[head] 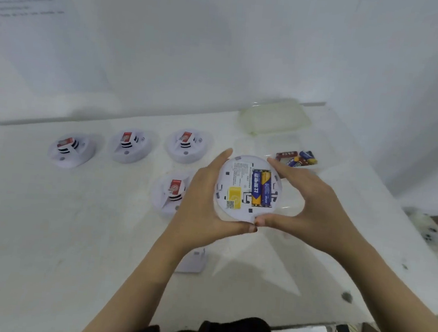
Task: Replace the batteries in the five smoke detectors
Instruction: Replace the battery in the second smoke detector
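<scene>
Upturned smoke detector (pixel 240 184) held over worktop (pixel 72 232), cupped by left hand (pixel 203 207) at 9 o'clock, right hand (pixel 312 209) at 3. Fingers (pixel 222 157) curled round rim, thumbs meeting at 6. Two batteries (pixel 261 188) seated, long axis 12-to-6, nearer right hand. Loose back cover (pixel 195 264) at 7, nearer left.

A round white plastic smoke detector (pixel 240 184) sits back-up between the left hand (pixel 203 207) and right hand (pixel 313 204), with two blue-and-gold batteries (pixel 261 188) side by side in its open bay. Four white red-tagged detectors (pixel 130 145) lie on the surface to its left. Loose batteries (pixel 297 158) lie beyond, seemingly in a clear tray.
</scene>
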A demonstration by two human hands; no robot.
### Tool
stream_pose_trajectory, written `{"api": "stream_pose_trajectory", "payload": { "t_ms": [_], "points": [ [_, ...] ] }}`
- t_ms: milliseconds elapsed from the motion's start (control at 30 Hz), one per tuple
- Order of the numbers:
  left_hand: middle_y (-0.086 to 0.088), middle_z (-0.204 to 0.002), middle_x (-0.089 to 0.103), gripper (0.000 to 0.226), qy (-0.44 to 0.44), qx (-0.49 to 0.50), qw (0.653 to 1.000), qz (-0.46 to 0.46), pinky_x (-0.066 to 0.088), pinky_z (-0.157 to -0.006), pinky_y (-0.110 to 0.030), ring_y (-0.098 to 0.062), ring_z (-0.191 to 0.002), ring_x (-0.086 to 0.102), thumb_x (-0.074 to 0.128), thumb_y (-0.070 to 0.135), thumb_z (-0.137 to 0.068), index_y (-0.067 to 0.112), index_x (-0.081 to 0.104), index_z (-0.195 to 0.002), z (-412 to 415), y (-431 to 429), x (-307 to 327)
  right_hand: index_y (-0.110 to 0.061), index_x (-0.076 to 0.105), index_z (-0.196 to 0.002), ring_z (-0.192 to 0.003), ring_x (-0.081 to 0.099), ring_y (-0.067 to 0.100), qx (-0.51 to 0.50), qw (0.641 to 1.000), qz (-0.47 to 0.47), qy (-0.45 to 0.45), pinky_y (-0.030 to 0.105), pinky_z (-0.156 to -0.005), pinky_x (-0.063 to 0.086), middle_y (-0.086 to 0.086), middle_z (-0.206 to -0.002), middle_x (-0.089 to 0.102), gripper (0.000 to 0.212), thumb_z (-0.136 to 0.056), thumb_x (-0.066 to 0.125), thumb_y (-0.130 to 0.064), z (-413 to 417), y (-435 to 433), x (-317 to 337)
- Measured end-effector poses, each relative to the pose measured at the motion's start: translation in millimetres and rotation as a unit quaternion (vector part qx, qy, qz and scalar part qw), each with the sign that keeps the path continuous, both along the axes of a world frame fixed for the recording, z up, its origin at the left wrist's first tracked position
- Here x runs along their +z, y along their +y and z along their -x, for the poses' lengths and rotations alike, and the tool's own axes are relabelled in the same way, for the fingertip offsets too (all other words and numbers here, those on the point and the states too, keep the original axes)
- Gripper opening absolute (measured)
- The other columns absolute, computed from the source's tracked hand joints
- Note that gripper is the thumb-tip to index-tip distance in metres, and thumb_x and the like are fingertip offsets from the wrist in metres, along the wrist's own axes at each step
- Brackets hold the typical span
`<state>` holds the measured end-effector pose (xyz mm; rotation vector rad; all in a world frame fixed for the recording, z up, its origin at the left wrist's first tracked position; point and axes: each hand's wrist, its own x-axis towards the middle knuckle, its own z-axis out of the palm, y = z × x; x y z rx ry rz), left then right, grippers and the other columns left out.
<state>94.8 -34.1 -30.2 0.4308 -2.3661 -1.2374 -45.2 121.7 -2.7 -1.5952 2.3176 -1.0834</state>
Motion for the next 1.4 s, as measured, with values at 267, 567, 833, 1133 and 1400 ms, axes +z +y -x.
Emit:
{"api": "stream_pose_trajectory", "payload": {
  "t_ms": [267, 567, 833, 1133, 1400],
  "points": [
    [0.027, -0.110, 0.057, 0.077, 0.101, -0.020, 0.992, 0.074, 0.044, -0.085, -0.010, 0.004, -0.103, 0.057, 0.091, 0.031, -0.054, 0.051, 0.048, -0.115, 62, 38, 15, -0.037, 0.047, -0.128, -0.109, 0.050, 0.001, 0.014, 0.999, 0.043, -0.011, 0.023, -0.098, 0.038, -0.035, -0.119, 0.046, 0.075, -0.060, 0.067, -0.061, 48, 33, -1],
    [0.007, -0.109, 0.060, 0.073, 0.105, 0.037, 0.990, 0.090, 0.052, -0.086, -0.037, -0.013, -0.103, 0.061, 0.086, 0.041, -0.058, 0.026, 0.052, -0.121, 95, 69, 6, -0.031, 0.041, -0.138, -0.121, 0.039, -0.003, 0.055, 0.998, 0.021, 0.020, 0.005, -0.101, 0.022, -0.016, -0.137, 0.043, 0.079, -0.067, 0.064, -0.059, 89, 54, -12],
    [0.038, -0.116, 0.050, 0.076, 0.124, 0.042, 0.985, 0.110, 0.039, -0.087, -0.004, 0.012, -0.108, 0.051, 0.086, 0.037, -0.059, 0.056, 0.041, -0.118, 95, 87, 6, -0.031, 0.041, -0.139, -0.122, 0.039, 0.005, 0.079, 0.996, -0.041, 0.018, 0.008, -0.099, 0.023, -0.010, -0.140, 0.047, 0.080, -0.070, 0.078, -0.043, 105, 62, -11],
    [0.019, -0.126, 0.052, 0.086, 0.051, 0.062, 0.990, 0.117, 0.047, -0.097, -0.038, -0.010, -0.117, 0.053, 0.083, 0.052, -0.059, 0.026, 0.042, -0.130, 94, 78, -10, -0.034, 0.048, -0.122, -0.101, 0.048, 0.002, 0.094, 0.992, -0.080, -0.037, 0.014, -0.084, 0.038, -0.016, -0.108, 0.052, 0.069, -0.062, 0.084, -0.035, 113, 51, -3],
    [0.010, -0.125, 0.054, 0.092, 0.029, 0.063, 0.989, 0.131, 0.047, -0.096, -0.035, -0.011, -0.115, 0.053, 0.081, 0.054, -0.060, 0.019, 0.042, -0.135, 94, 75, -10, -0.031, 0.041, -0.103, -0.099, 0.054, 0.010, 0.108, 0.990, -0.077, -0.048, 0.030, -0.081, 0.050, -0.010, -0.104, 0.056, 0.061, -0.060, 0.085, -0.030, 114, 45, -1]
  ]
}}
